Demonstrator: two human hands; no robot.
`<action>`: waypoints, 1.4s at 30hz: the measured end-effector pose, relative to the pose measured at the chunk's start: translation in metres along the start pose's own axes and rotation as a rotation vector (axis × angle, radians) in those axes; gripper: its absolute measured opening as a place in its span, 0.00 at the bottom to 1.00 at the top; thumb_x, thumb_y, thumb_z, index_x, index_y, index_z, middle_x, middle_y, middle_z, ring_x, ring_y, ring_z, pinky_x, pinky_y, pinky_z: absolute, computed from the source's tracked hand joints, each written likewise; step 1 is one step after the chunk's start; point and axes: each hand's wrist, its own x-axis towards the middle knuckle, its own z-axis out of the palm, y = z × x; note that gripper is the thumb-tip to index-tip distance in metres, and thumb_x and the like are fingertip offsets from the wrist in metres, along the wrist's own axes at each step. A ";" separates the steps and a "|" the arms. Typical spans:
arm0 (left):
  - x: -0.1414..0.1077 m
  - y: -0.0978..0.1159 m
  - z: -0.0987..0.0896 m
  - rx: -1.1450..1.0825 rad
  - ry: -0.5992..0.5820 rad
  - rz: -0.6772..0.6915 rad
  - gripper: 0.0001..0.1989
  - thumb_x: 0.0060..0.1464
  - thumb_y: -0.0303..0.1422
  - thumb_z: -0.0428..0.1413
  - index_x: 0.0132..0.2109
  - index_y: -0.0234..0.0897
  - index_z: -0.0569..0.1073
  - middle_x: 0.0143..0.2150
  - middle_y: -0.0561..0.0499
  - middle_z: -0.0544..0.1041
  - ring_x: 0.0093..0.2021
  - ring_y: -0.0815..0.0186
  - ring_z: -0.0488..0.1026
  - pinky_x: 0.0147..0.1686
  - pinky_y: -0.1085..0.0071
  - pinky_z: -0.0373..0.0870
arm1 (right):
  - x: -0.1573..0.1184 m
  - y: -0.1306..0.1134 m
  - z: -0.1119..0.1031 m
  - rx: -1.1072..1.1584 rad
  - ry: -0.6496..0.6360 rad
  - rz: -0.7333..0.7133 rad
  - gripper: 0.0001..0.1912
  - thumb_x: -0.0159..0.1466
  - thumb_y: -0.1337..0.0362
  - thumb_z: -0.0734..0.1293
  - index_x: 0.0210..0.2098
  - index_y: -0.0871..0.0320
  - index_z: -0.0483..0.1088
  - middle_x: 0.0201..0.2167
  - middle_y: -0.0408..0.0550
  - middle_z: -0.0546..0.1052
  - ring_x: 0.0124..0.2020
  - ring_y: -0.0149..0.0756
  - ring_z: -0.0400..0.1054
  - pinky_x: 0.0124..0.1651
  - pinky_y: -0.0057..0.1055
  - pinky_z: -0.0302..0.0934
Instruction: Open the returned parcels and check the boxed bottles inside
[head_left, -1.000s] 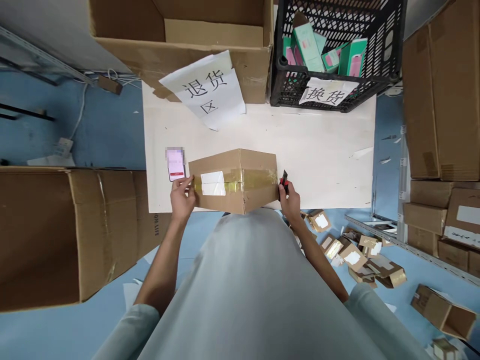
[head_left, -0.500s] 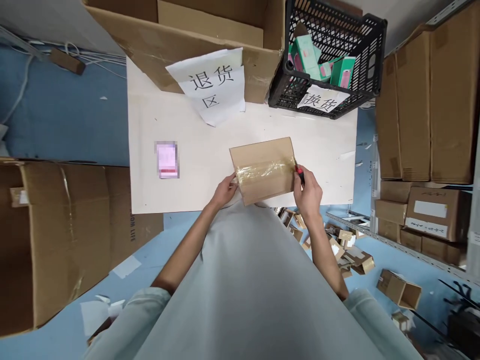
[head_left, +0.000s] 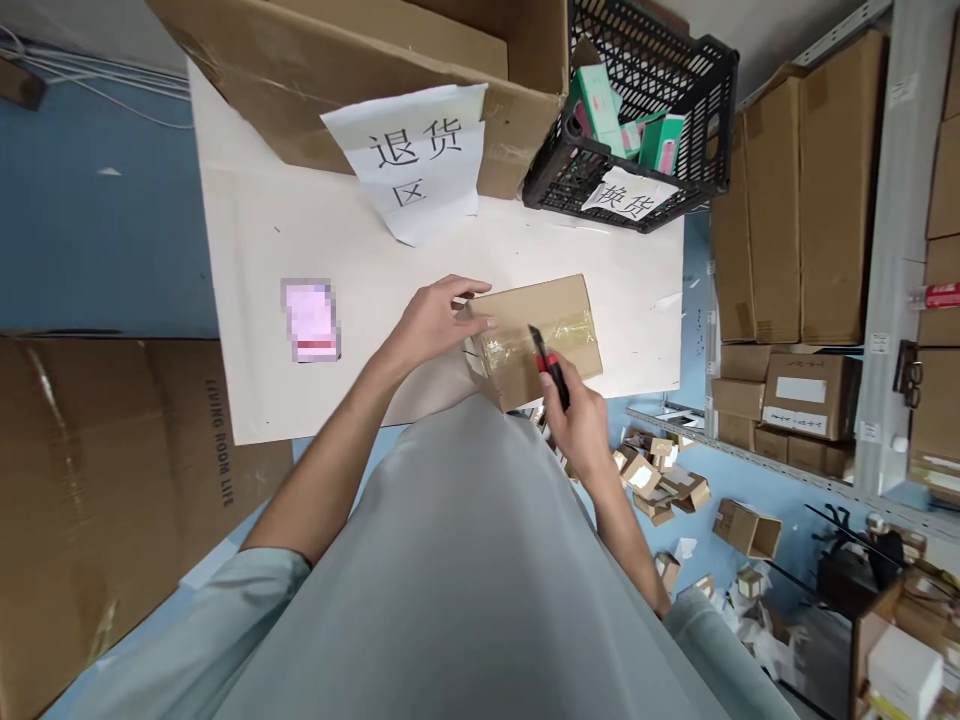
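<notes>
A small cardboard box (head_left: 517, 310) with shiny clear tape along its top lies at the front of the white table (head_left: 367, 380). My left hand (head_left: 442, 318) grips its left end, thumb on the top face and fingers at the far left corner. In my right hand (head_left: 581, 420) is a red and black box cutter (head_left: 553, 368), its tip pointing away from me over the box's taped top. Whether the blade touches the tape I cannot tell. A blurred pink and white item (head_left: 313, 322) lies to the left on the table.
Behind stand a large open carton (head_left: 420, 80) with a paper sign (head_left: 420, 160) and a black plastic crate (head_left: 637, 100) holding several green boxes (head_left: 600, 108). Another big carton (head_left: 112, 500) is at left. Loose boxes (head_left: 664, 480) litter the floor at right, beside loaded shelving (head_left: 832, 200).
My left hand has moved from the box's near left edge up onto its left end. My right hand has brought the box cutter from the right edge to above the top. The view has shifted right.
</notes>
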 end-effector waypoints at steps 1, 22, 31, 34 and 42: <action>0.003 0.000 0.000 0.006 -0.026 -0.001 0.26 0.56 0.46 0.71 0.59 0.41 0.83 0.60 0.44 0.83 0.60 0.50 0.79 0.64 0.51 0.77 | -0.003 -0.008 0.002 -0.003 -0.029 0.003 0.26 0.82 0.54 0.57 0.75 0.50 0.66 0.58 0.50 0.86 0.51 0.50 0.85 0.51 0.37 0.75; 0.005 -0.014 -0.001 0.004 -0.034 -0.005 0.21 0.55 0.40 0.68 0.55 0.43 0.85 0.56 0.47 0.85 0.56 0.52 0.81 0.62 0.53 0.78 | 0.000 -0.093 0.022 -0.342 -0.312 0.171 0.33 0.81 0.60 0.55 0.83 0.51 0.53 0.48 0.58 0.87 0.45 0.53 0.85 0.50 0.41 0.74; 0.002 -0.011 0.004 0.026 0.004 -0.024 0.20 0.56 0.37 0.68 0.55 0.43 0.85 0.57 0.47 0.85 0.56 0.52 0.81 0.62 0.53 0.79 | -0.015 -0.093 0.020 -0.479 -0.465 0.182 0.37 0.77 0.68 0.60 0.83 0.56 0.52 0.39 0.63 0.87 0.41 0.55 0.85 0.44 0.43 0.75; 0.000 -0.010 0.005 0.010 0.023 -0.017 0.20 0.58 0.38 0.67 0.57 0.43 0.84 0.58 0.48 0.84 0.56 0.53 0.81 0.64 0.53 0.79 | -0.016 -0.089 0.017 -0.459 -0.437 0.145 0.37 0.77 0.67 0.61 0.83 0.53 0.52 0.42 0.61 0.88 0.42 0.54 0.85 0.46 0.42 0.75; -0.016 -0.004 0.012 -0.009 0.110 0.001 0.21 0.65 0.41 0.63 0.61 0.41 0.78 0.63 0.46 0.80 0.64 0.53 0.77 0.65 0.53 0.79 | -0.037 -0.068 -0.002 -0.327 -0.323 0.100 0.33 0.80 0.63 0.58 0.82 0.50 0.56 0.39 0.55 0.87 0.36 0.50 0.83 0.45 0.40 0.74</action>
